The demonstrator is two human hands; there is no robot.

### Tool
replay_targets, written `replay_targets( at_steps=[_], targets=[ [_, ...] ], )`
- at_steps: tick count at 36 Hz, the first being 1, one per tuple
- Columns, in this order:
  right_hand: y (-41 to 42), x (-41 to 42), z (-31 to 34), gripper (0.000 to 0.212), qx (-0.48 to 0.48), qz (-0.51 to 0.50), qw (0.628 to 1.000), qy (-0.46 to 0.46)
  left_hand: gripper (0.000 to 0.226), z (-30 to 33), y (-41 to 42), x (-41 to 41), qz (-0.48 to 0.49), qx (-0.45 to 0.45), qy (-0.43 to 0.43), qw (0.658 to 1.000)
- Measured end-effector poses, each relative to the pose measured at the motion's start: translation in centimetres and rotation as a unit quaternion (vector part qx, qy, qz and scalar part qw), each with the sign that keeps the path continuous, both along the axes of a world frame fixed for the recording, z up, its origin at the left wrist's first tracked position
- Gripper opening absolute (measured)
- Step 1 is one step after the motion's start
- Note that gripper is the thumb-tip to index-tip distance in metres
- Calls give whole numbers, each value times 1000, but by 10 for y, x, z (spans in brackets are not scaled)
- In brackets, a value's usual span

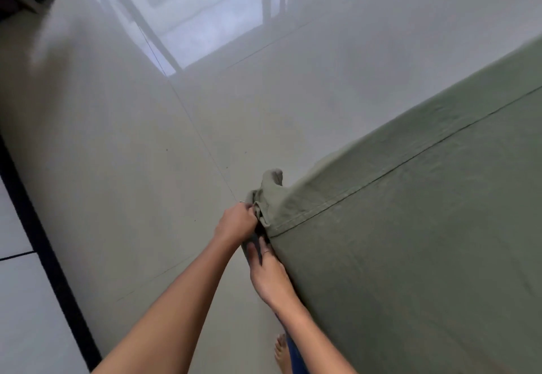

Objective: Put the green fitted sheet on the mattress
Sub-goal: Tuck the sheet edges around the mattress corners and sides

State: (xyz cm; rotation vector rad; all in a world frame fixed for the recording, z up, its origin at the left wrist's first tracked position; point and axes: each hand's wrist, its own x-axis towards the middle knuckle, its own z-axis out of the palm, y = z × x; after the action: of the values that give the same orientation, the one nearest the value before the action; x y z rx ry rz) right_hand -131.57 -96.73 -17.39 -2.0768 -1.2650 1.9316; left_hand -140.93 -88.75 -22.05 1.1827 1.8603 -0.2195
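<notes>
A glossy tiled floor [123, 145] fills the left of the view, a window's reflection caught in it. At centre, the left hand [236, 222] is clenched around a bunched corner of the green fitted sheet [410, 227], which is gathered at the corner of the mattress [254, 246]; only a dark sliver of that mattress is exposed below the bunch. Just beside it, the right hand [268, 277] is laid along the mattress edge with fingers straight, pressed against the dark corner rather than closed on anything. A bare foot [282, 350] is seen at the bottom edge.

To the right, the sheet is spread over the top and down the visible side, a seam running along the edge. This corner is judged not yet tucked: a loose tail of cloth stands up beyond the hands. Whether the other corners are fitted cannot be told, as they lie out of view.
</notes>
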Motion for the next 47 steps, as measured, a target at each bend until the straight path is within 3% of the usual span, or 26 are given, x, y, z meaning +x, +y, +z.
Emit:
replay_targets(
  at_steps=[2, 5, 7, 11, 15, 18, 21, 25, 29, 34, 37, 40, 45, 47],
  targets=[
    [-4, 4, 12, 52, 23, 5, 1000, 11, 37, 19, 2, 1, 21, 67, 26, 997],
    [-1, 12, 29, 37, 92, -47, 995, 4, 50, 48, 8, 11, 25, 156, -37, 987],
    [9, 17, 34, 35, 116, -116, 986, -10, 49, 58, 16, 20, -57, 158, -76, 983],
    [26, 26, 39, 20, 125, -217, 967, -49, 30, 46, 26, 29, -230, 122, -74, 963],
    [26, 33, 37, 22, 113, -240, 961, -73, 20, 42, 27, 29, -299, 214, -100, 925],
    [23, 27, 35, 21, 111, -275, 949, -106, 22, 41, 29, 27, -315, 182, -124, 923],
    [23, 16, 35, 21, 103, -302, 934, -158, 23, 32, 28, 22, -270, 194, -155, 930],
    [26, -9, 45, 41, 107, -330, 911, -225, 45, 37, 35, 24, -229, 157, -170, 945],
    [20, -23, 44, 27, 109, -291, 877, -367, 42, 48, 51, 19, -309, 69, -149, 937],
    [20, -43, 19, 83, 109, -207, 865, -444, 42, 68, 79, 15, -457, 51, -100, 883],
    [22, -42, 15, 65, 128, -133, 846, -501, 36, 76, 90, 22, -523, 58, -94, 845],
    [24, -41, 12, 49, 127, -78, 861, -486, 34, 88, 99, 32, -593, 65, -96, 797],
    [29, -54, 12, 38, 120, -76, 870, -472, 35, 107, 108, 50, -708, 93, -73, 696],
    [33, -54, 13, 24, 118, -87, 857, -495, 38, 112, 114, 62, -751, 115, -60, 648]
  ],
)
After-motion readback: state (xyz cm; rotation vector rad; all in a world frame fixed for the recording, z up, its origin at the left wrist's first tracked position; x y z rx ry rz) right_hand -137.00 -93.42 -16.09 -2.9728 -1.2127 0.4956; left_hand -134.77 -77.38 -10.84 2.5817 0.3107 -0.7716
